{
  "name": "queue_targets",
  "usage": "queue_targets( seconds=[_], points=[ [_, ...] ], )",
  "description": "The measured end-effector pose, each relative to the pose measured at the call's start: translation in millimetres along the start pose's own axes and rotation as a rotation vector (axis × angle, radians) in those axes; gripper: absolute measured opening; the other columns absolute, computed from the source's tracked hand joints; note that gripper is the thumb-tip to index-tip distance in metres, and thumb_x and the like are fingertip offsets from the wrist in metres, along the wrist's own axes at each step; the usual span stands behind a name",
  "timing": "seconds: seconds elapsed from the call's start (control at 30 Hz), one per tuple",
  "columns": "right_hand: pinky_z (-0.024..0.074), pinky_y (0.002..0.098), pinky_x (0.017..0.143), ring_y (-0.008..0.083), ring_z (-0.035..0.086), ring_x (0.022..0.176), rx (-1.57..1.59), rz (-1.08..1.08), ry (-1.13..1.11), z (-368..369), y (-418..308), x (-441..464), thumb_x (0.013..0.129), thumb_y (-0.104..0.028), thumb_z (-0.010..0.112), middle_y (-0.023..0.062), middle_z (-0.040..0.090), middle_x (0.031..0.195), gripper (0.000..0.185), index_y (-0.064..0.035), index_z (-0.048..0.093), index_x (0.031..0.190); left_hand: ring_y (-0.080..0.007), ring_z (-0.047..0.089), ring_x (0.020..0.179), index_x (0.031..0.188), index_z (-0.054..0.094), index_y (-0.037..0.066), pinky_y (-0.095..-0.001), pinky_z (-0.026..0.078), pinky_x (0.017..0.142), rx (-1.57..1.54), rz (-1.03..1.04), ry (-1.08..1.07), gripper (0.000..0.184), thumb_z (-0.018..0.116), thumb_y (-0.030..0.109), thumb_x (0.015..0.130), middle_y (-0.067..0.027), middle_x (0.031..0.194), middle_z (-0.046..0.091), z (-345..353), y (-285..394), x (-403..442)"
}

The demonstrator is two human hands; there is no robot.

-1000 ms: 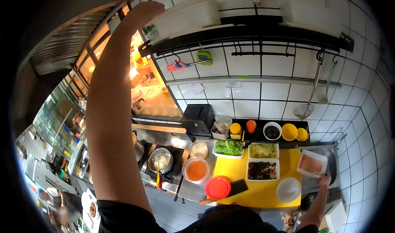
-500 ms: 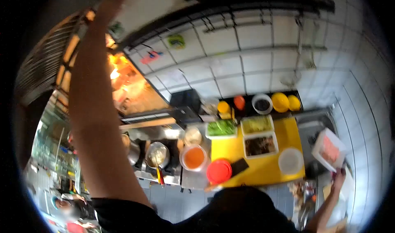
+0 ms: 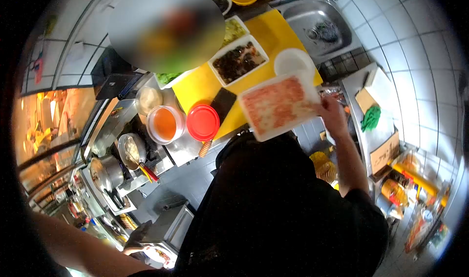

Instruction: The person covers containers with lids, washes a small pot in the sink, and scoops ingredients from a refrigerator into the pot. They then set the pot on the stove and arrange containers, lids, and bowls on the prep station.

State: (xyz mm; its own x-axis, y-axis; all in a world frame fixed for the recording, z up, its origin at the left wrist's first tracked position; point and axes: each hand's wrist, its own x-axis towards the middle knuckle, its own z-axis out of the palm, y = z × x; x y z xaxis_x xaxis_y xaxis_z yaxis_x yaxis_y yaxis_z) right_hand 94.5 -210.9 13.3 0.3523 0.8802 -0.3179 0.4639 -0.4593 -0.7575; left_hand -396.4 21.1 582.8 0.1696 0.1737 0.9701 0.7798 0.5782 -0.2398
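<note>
My right hand (image 3: 333, 114) grips the right end of a white tray (image 3: 261, 134) that holds a thin layer of pinkish-red food (image 3: 276, 101), its kind unclear. The tray hangs over the front right of a yellow cutting board (image 3: 188, 88), partly overlapping a round white lid or tub (image 3: 290, 62). On the board, close by, is a white container of dark brown food (image 3: 239, 63). My left forearm (image 3: 83, 247) stretches out at the lower left; its hand lies outside the picture.
Left of the board stand a red-lidded tub (image 3: 203, 122), a tub of orange liquid (image 3: 164, 124) and a pan (image 3: 132, 147) on the stove. A steel sink (image 3: 317, 25) is behind. Lower left, another person's hand (image 3: 131, 250) is near a plate. A blurred patch covers the upper left.
My view has turned. The tray has come from the far right to the board's front, in my right hand. My left arm has dropped from raised at upper left to lower left.
</note>
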Motion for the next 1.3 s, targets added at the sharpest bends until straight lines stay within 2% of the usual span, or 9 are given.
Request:
queue_targets(
  seconds=[0.13, 0.33, 0.37, 0.53, 0.63, 0.73, 0.93, 1.07, 1.3],
  points=[
    [0.0488, 0.041, 0.065, 0.0286, 0.061, 0.069, 0.028, -0.037, -0.094, 66.0, -24.8, -12.7, 0.088, -0.024, 0.072, 0.0175, 0.064, 0.076, 0.029, 0.0019, 0.06, 0.092, -0.0207, 0.068, 0.08, 0.104, 0.071, 0.002, -0.0341, 0.054, 0.068, -0.363, 0.199, -0.087, 0.03, 0.061, 0.03, 0.099, -0.0113, 0.097, 0.073, -42.2, -19.9, -138.5],
    [0.0514, 0.0451, 0.069, 0.0375, 0.068, 0.078, 0.0, -0.083, -0.058, 148.3, 8.3, 7.2, 0.088, -0.024, 0.073, 0.0204, 0.068, 0.083, 0.029, 0.0022, 0.062, 0.092, -0.0259, 0.069, 0.082, 0.094, 0.069, 0.002, -0.0378, 0.056, 0.07, -1.349, 0.426, -0.991, 0.008, 0.068, 0.007, 0.089, -0.0111, 0.101, 0.073, -103.6, 34.7, -420.1],
    [0.0516, 0.0449, 0.069, 0.0368, 0.068, 0.079, -0.002, -0.068, -0.057, 152.7, 13.2, 11.3, 0.089, -0.026, 0.073, 0.0207, 0.068, 0.083, 0.03, 0.0021, 0.062, 0.092, -0.0257, 0.067, 0.077, 0.093, 0.07, 0.002, -0.0385, 0.054, 0.066, -1.301, 0.783, -0.89, 0.011, 0.067, 0.002, 0.082, -0.0117, 0.097, 0.072, -114.5, 56.4, -438.5],
    [0.0537, 0.0419, 0.073, 0.0301, 0.068, 0.082, 0.012, 0.071, -0.089, 158.4, 33.9, 25.2, 0.095, -0.031, 0.068, 0.0194, 0.069, 0.088, 0.033, 0.0015, 0.064, 0.099, -0.0233, 0.061, 0.087, 0.115, 0.062, -0.001, -0.0391, 0.05, 0.071, -1.27, 0.945, -1.007, 0.036, 0.06, 0.015, 0.083, -0.011, 0.112, 0.065, -169.5, 109.9, -575.1],
    [0.0552, 0.0391, 0.077, 0.0252, 0.068, 0.087, 0.705, 0.337, -0.178, 157.4, 39.9, 25.5, 0.099, -0.032, 0.064, 0.0168, 0.07, 0.093, 0.034, 0.0013, 0.065, 0.105, -0.0241, 0.06, 0.098, 0.122, 0.06, -0.002, -0.0377, 0.05, 0.078, -1.174, 1.101, -0.986, 0.041, 0.059, 0.018, 0.086, -0.0127, 0.124, 0.062, -199.3, 126.4, -591.2],
    [0.0557, 0.0374, 0.081, 0.0235, 0.069, 0.092, 0.369, 0.239, -0.247, 138.1, 23.4, 24.3, 0.1, -0.031, 0.064, 0.014, 0.072, 0.1, 0.035, 0.0001, 0.066, 0.115, -0.0267, 0.06, 0.106, 0.125, 0.06, -0.002, -0.039, 0.051, 0.084, -1.264, 1.08, -1.082, 0.043, 0.059, 0.016, 0.086, -0.0152, 0.125, 0.062, -208.2, 125.9, -610.0],
    [0.0559, 0.0375, 0.063, 0.0205, 0.071, 0.079, 0.106, -0.055, -0.238, 130.0, 20.8, 24.5, 0.099, -0.03, 0.062, 0.0178, 0.073, 0.094, 0.034, -0.0005, 0.066, 0.116, -0.0314, 0.061, 0.113, 0.132, 0.059, 0.001, -0.0427, 0.052, 0.092, -1.278, 0.595, -1.191, 0.047, 0.07, 0.016, 0.088, -0.0206, 0.126, 0.058, -210.3, 108.8, -631.1],
    [0.055, 0.0423, 0.072, 0.028, 0.07, 0.083, 0.027, -0.215, -0.192, 125.4, 16.7, 22.1, 0.097, -0.024, 0.062, 0.0165, 0.072, 0.087, 0.027, -0.0011, 0.068, 0.11, -0.0302, 0.064, 0.095, 0.146, 0.049, -0.002, -0.0394, 0.055, 0.082, -1.184, -0.319, -1.685, 0.057, 0.069, 0.014, 0.094, -0.0182, 0.105, 0.061, -222.4, 114.5, -643.9],
    [0.0518, 0.047, 0.082, 0.0363, 0.068, 0.09, -0.02, -0.325, -0.224, 116.6, 25.6, 28.2, 0.095, -0.023, 0.062, 0.0168, 0.07, 0.082, 0.022, -0.0032, 0.069, 0.102, -0.0248, 0.065, 0.08, 0.151, 0.042, 0.001, -0.0348, 0.057, 0.068, -1.241, -0.376, -1.728, 0.065, 0.07, 0.007, 0.092, -0.0158, 0.098, 0.062, -226.4, 125.1, -652.4]
  ],
)
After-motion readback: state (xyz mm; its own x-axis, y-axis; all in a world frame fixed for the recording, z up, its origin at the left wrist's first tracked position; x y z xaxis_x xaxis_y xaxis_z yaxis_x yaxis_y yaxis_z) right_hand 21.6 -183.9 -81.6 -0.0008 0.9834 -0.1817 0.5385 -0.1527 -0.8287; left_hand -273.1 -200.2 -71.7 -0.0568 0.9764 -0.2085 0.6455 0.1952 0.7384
